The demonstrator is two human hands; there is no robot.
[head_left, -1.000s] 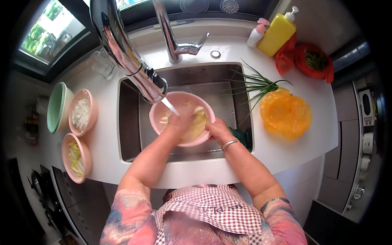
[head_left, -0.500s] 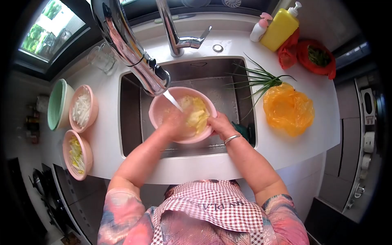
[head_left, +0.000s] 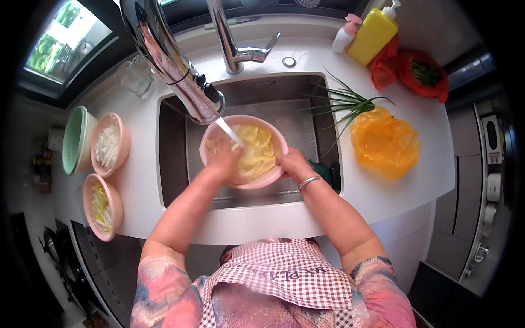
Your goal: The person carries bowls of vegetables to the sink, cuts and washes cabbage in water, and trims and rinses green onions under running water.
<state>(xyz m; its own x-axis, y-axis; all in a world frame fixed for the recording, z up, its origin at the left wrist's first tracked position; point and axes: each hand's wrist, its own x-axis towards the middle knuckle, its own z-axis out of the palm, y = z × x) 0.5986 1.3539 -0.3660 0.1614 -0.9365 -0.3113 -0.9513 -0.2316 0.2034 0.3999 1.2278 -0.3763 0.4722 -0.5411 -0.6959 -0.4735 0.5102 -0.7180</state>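
A pink bowl (head_left: 280, 139) is in the sink, with pale yellow cabbage-like leaves (head_left: 257, 150) in water inside it. From the faucet (head_left: 205, 106) a stream of water falls into the bowl. My left hand (head_left: 223, 161) is inside at the bowl's left, fingers stretched out among the leaves and partly under the water. My right hand (head_left: 294, 165), with a silver bangle at the wrist, is closed around the bowl's right rim, thumb towards the inside.
The steel sink (head_left: 180, 186) surrounds the bowl. At left stand a bowl of white strips (head_left: 108, 147), a bowl of yellow-white pieces (head_left: 101, 205) and a green basket (head_left: 75, 139). Green onions (head_left: 350, 104), an orange plastic bag (head_left: 385, 145) and a yellow pump bottle (head_left: 374, 35) are at right.
My left hand has shifted slightly left and up in the bowl, away from the middle, and more leaves show. My right hand keeps its grip on the rim.
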